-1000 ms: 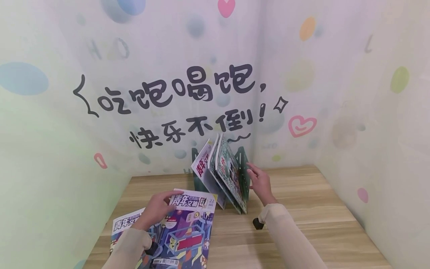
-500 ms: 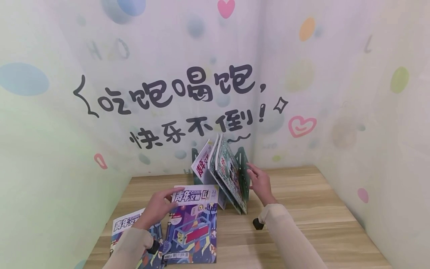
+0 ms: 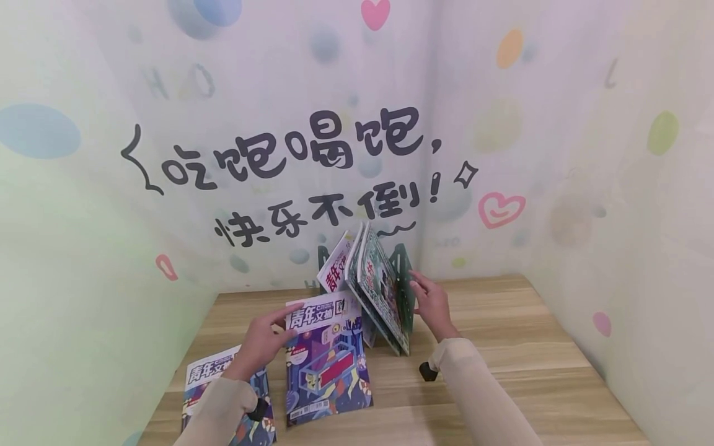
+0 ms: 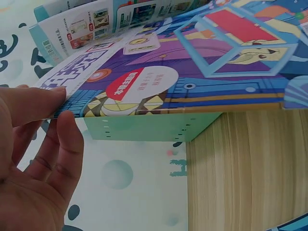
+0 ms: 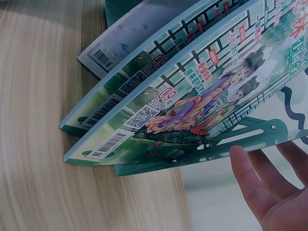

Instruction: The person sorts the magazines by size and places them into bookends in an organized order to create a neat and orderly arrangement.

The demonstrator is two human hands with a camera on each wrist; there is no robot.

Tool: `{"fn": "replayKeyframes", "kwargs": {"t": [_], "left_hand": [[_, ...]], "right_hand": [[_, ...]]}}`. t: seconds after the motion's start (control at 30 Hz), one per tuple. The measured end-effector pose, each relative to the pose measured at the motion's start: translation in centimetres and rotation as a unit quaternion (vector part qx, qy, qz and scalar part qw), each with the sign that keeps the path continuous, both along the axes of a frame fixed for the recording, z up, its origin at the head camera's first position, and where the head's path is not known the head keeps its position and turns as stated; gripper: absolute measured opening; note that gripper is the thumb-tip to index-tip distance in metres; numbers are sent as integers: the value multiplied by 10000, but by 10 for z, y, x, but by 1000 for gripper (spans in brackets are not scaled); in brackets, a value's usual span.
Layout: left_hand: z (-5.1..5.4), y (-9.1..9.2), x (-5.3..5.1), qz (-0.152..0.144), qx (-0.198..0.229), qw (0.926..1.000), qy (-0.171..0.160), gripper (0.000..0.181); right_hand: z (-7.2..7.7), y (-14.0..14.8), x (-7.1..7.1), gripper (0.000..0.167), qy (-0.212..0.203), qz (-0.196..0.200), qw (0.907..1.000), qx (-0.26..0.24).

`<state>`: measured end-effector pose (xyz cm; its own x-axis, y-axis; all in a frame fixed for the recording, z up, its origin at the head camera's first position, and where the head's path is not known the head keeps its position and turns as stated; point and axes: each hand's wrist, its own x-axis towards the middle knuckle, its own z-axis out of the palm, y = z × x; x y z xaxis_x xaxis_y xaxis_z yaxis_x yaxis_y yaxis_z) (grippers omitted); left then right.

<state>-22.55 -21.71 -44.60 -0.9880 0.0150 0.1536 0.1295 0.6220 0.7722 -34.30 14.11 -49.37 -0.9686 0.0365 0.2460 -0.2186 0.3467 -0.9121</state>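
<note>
- Left hand point(image 3: 259, 344) pinches purple-blue rectangular paper magazine point(image 3: 329, 365), right of hand
- Long axis points away, title end far
- Title: 青年文摘
- Right hand point(image 3: 434, 308) fingers extended, touching green perforated bookend point(image 3: 405, 266)

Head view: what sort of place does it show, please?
Probably a small screened-off workspace: pale printed walls stand on three sides of a wood-grain table, with magazines and a green bookend on it.

Enclosed by pale, dot-printed walls point(image 3: 535, 124), green-tinged at left; marked with black lettering point(image 3: 327, 199) mid-frame; furnished with wood-grain worktop point(image 3: 546, 347) at bottom.
</note>
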Motion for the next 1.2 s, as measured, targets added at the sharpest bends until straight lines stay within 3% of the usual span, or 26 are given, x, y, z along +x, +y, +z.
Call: {"fn": "replayKeyframes", "kwargs": {"t": [0.43, 0.83, 1.2], "left_hand": [[-3, 5, 0, 175, 432, 9985, 299, 51], [-9, 13, -3, 399, 769, 9880, 1279, 52], [-13, 19, -7, 646, 855, 9809, 1626, 53]], "right_hand": [[0, -1, 1, 37, -43, 27, 10000, -29], [-2, -1, 0, 38, -89, 12, 9999, -101], [0, -2, 2, 37, -72, 5, 9998, -184]]}}
